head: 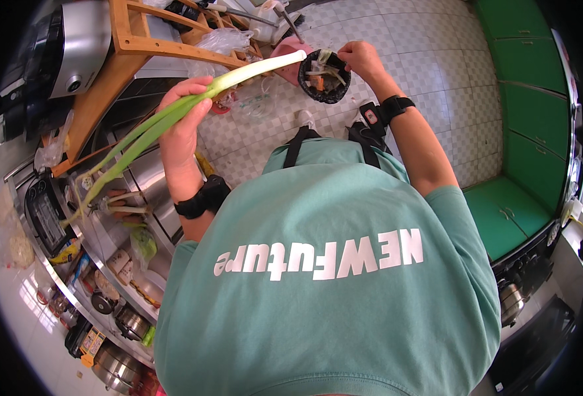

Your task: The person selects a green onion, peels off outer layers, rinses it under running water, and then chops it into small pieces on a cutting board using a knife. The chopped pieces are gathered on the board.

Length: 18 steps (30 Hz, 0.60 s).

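A long green onion (254, 71) with a white stem and green leaves lies across my left hand (185, 111), pinched between the thumb and fingers. Its white end points toward a small bin (347, 91) lined with a black bag, and its leaves hang toward the counter at the left. My right hand (358, 57) is at the bin's right rim with thumb and fingers drawn together; whether something thin is between them cannot be told. Vegetable scraps (328, 74) and an orange piece lie inside the bin.
A wooden stool or rack (173, 48) stands at upper left, beside plastic bags and a pink dustpan (285, 62). The steel counter (81, 247) at left holds vegetables, pots and packets. Green cabinets (531, 114) line the right. My shoes are below the bin.
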### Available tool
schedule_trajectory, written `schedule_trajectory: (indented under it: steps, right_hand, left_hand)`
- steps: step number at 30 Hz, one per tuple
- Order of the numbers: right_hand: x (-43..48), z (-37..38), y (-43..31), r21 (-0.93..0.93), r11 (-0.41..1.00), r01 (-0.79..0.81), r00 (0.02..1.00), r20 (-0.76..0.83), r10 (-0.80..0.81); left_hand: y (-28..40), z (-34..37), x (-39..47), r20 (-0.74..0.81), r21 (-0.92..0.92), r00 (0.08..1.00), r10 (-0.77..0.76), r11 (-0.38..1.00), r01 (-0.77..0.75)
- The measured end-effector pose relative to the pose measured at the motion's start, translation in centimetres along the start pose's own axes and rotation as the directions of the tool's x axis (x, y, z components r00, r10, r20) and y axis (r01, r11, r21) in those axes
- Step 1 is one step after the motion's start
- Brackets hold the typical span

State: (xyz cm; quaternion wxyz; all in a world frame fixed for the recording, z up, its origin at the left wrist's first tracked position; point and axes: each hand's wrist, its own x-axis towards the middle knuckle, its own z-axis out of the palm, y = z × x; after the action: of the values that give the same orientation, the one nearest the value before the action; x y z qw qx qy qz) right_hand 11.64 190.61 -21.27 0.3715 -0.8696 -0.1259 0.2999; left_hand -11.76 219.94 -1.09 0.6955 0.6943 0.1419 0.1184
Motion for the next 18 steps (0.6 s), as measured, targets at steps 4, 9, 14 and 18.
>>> schedule_trajectory:
  steps: [4,9,14,18]
  right_hand:
    - [-1.6,-0.4,-3.3,-0.145,0.979,0.145,0.983,-0.094,-0.16]
    - [-5.0,0.7,-11.4,0.247,0.775,0.581,0.785,0.08,-0.614]
    - [-7.6,1.9,-13.7,0.077,0.74,0.669,0.72,0.18,-0.67]
    - [-7.4,0.7,-10.7,-0.099,0.802,0.589,0.802,0.193,-0.565]
  left_hand:
    - [-0.5,0.4,0.3,-0.04,-0.048,0.999,-0.009,0.999,0.007]
    - [-0.8,2.3,1.0,-0.045,-0.045,0.994,-0.097,0.994,0.095]
    - [-0.3,5.1,2.4,0.028,0.031,0.996,-0.088,0.996,0.087]
    - [-0.6,7.1,3.2,0.059,-0.039,0.996,-0.067,0.997,0.07]
